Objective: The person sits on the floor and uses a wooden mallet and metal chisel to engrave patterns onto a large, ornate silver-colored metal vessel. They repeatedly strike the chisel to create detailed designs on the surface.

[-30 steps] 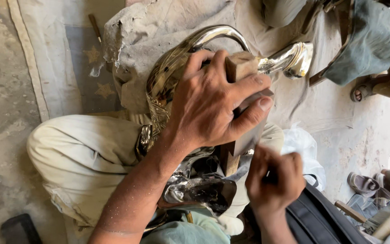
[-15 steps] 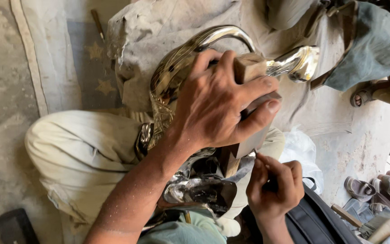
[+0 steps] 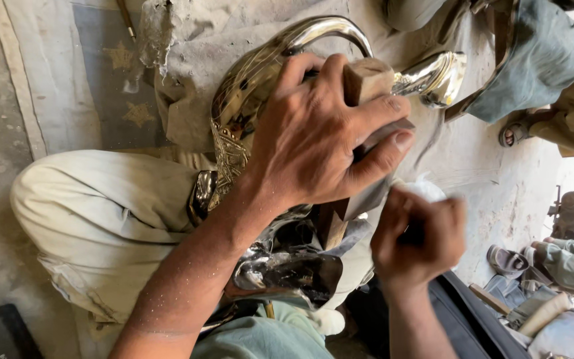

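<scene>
Polished metal vessel (image 3: 254,86) w/ curved handle lies across the lap, likely heavy, rigid and slick, best steadied at its engraved body; left hand (image 3: 320,139) clamps a wooden block (image 3: 367,80) onto it; right hand (image 3: 420,236) fisted, contents unclear.

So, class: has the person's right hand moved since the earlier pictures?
Yes. The right hand has dropped slightly lower and rightward, away from the brown wooden block.

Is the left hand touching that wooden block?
Touching. The head view shows the left hand wrapped around the wooden block, fingers pressed on it.
</scene>
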Motion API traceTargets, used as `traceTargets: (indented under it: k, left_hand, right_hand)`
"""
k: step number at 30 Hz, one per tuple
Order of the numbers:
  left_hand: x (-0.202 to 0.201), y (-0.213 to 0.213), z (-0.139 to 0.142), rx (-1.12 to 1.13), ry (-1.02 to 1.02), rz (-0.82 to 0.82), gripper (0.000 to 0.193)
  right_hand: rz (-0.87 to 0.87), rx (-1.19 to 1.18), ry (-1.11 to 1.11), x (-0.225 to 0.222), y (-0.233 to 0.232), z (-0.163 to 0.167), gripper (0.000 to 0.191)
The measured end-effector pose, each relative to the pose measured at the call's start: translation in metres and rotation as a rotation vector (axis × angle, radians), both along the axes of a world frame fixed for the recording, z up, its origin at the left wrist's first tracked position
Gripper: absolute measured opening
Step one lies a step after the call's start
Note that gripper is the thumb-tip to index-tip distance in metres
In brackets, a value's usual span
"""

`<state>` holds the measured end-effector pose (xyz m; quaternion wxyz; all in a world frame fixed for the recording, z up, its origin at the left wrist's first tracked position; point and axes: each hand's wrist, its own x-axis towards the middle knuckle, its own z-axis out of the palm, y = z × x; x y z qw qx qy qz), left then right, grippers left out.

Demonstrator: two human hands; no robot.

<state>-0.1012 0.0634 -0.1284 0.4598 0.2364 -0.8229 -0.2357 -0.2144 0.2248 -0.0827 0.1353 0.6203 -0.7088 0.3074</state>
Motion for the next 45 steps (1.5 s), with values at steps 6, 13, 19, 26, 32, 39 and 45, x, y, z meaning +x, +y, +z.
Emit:
traceTargets:
  k: [6,13,19,26,32,39,45]
  left_hand:
    - [0.000,0.004,-0.002,0.012,-0.008,0.017,0.058]
    - [-0.003,-0.004,-0.005,-0.033,0.015,0.009,0.061]
    - [0.001,-0.005,0.002,-0.015,0.019,-0.014,0.057]
    - [0.007,-0.002,0.012,0.019,-0.006,-0.030,0.053]
    - [0.006,0.000,0.012,0.017,-0.014,-0.023,0.052]
    - [0.007,0.002,0.008,-0.006,-0.019,-0.004,0.053]
    - [0.006,0.004,0.008,0.003,-0.014,-0.002,0.052]
  right_hand:
    - [-0.033,0.054,-0.038,-0.001,0.008,-0.005,0.008]
    - [-0.047,-0.009,-0.093,0.002,-0.021,0.011,0.006]
    - [-0.049,-0.115,-0.639,-0.007,0.031,-0.002,0.025]
    - [-0.096,0.055,-0.671,0.010,0.062,-0.034,0.033]
    - [-0.078,0.061,-0.421,0.013,0.058,-0.039,0.027]
    - [-0.115,0.052,-0.180,0.022,0.048,-0.034,0.025]
    - [-0.177,0.103,-0.147,0.027,0.045,-0.025,0.018]
